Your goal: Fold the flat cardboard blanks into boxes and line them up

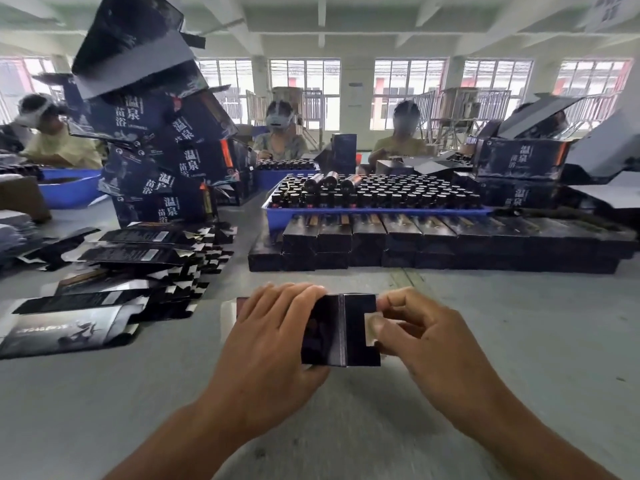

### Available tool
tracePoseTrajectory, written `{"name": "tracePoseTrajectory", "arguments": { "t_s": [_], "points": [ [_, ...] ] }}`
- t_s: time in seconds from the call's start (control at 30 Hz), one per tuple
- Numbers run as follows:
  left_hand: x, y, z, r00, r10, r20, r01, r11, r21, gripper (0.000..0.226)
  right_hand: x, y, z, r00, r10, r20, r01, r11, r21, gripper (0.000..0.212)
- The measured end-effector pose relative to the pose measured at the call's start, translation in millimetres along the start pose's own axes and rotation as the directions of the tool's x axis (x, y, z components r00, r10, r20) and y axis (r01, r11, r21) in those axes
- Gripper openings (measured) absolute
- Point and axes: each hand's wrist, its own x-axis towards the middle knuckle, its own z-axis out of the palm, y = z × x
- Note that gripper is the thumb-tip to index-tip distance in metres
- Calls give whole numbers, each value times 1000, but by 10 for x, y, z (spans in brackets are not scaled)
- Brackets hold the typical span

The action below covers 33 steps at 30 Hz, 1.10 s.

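I hold a dark box (341, 329) just above the surface (104, 393), near its middle. My left hand (273, 337) wraps around the box's left side, fingers curled over the top. My right hand (420, 336) pinches a small light flap (371, 328) on the box's right end. Finished boxes (433, 244) sit in a long row toward the far edge, in front of a blue tray (346, 213) of bottles. Flat blanks (128, 271) lie piled toward the left edge.
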Motion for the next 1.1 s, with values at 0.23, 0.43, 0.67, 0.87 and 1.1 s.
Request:
{"name": "tracePoseTrajectory", "arguments": {
  "t_s": [0.23,0.43,0.67,0.87,1.1],
  "points": [
    [10,108,-30,995,85,-59,-87,996,-25,80,-51,26,-45,995,-80,53,80,997,-11,22],
    [0,98,-58,987,127,-96,-128,992,-2,79,-65,56,-32,992,-115,60,117,993,-31,35],
    [10,95,-79,974,218,-56,-212,973,85,67,-74,74,-51,989,-146,8,146,989,-19,37],
    [19,96,-90,974,225,-35,-221,970,101,59,-79,51,-54,982,-186,14,186,981,-55,41],
    [23,85,-106,976,216,-38,-214,976,48,61,-92,15,-60,984,-175,33,176,984,-28,45]
  ]
}}
